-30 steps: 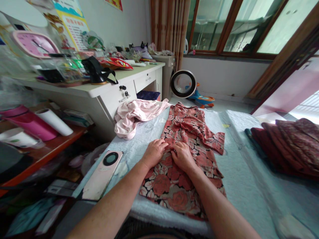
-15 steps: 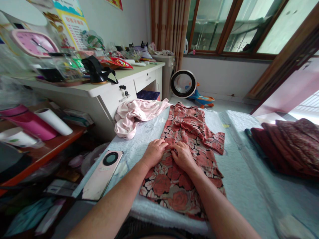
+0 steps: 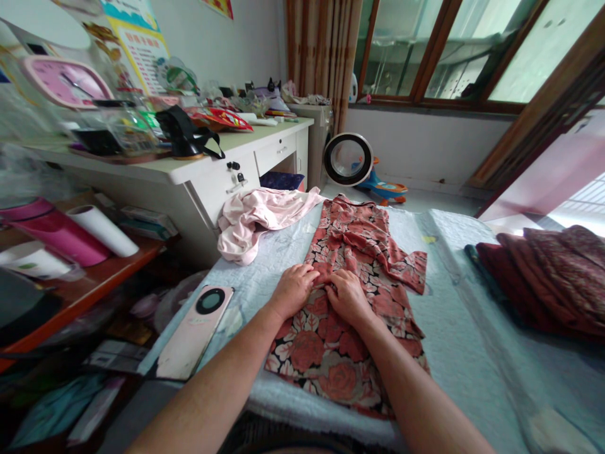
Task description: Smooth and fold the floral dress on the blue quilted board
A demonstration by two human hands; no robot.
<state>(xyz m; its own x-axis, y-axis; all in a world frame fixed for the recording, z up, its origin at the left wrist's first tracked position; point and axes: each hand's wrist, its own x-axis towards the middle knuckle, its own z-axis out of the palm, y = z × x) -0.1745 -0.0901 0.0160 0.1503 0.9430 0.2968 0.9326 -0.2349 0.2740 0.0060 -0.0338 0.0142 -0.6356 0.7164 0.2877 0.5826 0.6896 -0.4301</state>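
A red, black and beige floral shirt [image 3: 309, 350] lies lengthwise on the bed, its body partly folded and a sleeve lying out to the right. My left hand [image 3: 293, 291] rests on the middle of the shirt with curled fingers pinching the cloth. Just to its right, my right hand [image 3: 348, 297] is closed on the same cloth, its fingertips partly hidden in a small crease. Beyond my left hand lies a crumpled pale pink garment [image 3: 255, 217].
A light blue sheet [image 3: 466, 353] covers the bed. Folded dark red clothes [image 3: 543, 271] are stacked at right. A phone [image 3: 193, 337] lies by the left edge. Past it stand a cluttered white desk [image 3: 208, 189] and a low shelf [image 3: 94, 284]; a blue ride-on toy [image 3: 380, 186] is on the floor.
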